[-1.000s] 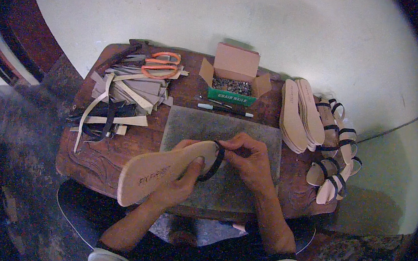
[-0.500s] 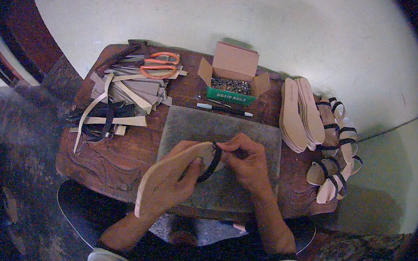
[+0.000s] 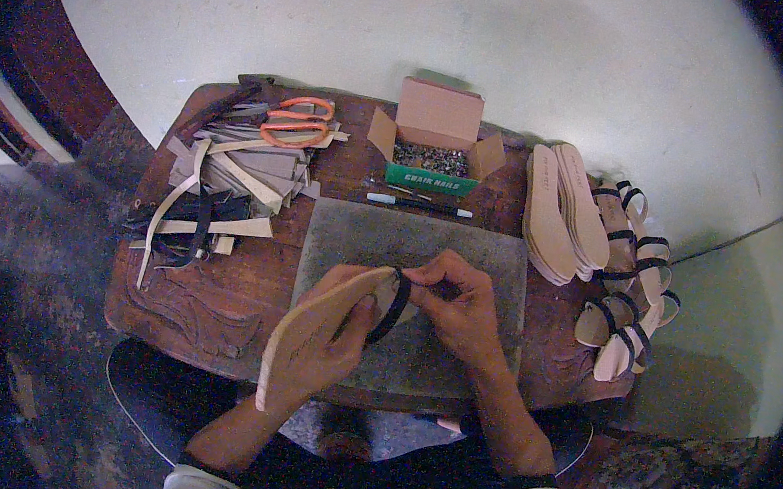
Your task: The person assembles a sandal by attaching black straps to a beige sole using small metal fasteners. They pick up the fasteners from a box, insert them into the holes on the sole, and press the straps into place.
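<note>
Above a grey mat (image 3: 347,227), my left hand (image 3: 345,333) grips a tan sandal sole (image 3: 307,325). It is tilted on edge, its heel end pointing toward me and its toe end away. A black strap (image 3: 392,309) loops across the sole near the toe end. My right hand (image 3: 452,295) pinches the strap's upper end at the sole's edge, thumb and fingers pressed together. Whether those fingertips also hold something small is hidden.
An open green box of nails (image 3: 429,178) stands at the back, with a pen (image 3: 419,205) before it. Orange-handled scissors (image 3: 295,133) lie on strap scraps (image 3: 241,173) at left. Stacked soles (image 3: 552,220) and strapped sandals (image 3: 629,328) line the right side of the wooden table (image 3: 211,318).
The sole has tipped slightly more onto its edge in my left hand, its heel end shifting a little to the right. My right hand stays pinched at the strap's end.
</note>
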